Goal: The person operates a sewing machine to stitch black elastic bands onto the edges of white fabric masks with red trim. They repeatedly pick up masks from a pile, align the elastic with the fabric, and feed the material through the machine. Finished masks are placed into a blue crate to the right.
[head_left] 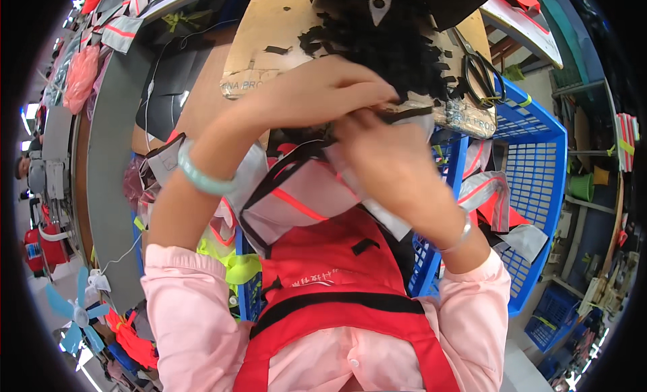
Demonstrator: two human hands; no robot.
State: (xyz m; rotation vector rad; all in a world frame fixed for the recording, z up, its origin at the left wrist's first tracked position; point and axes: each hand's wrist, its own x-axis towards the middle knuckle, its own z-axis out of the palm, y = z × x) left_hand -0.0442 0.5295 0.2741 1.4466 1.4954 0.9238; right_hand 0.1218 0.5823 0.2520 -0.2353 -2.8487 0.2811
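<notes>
My left hand reaches over the top of my right hand, its fingers bent and close together at the edge of the cardboard-topped surface. What its fingertips pinch is hidden. My right hand, slightly blurred, is closed on a grey fabric piece with black edging and a bright red-pink stripe. That piece drapes over the red apron on my lap. Just beyond my hands lies a heap of black fabric scraps. Black-handled scissors rest to the right of the heap.
A blue plastic basket with grey and red fabric pieces stands at the right. Neon yellow fabric lies at my left, by another blue basket. A light-blue fan is at the lower left. A grey tabletop runs along the left.
</notes>
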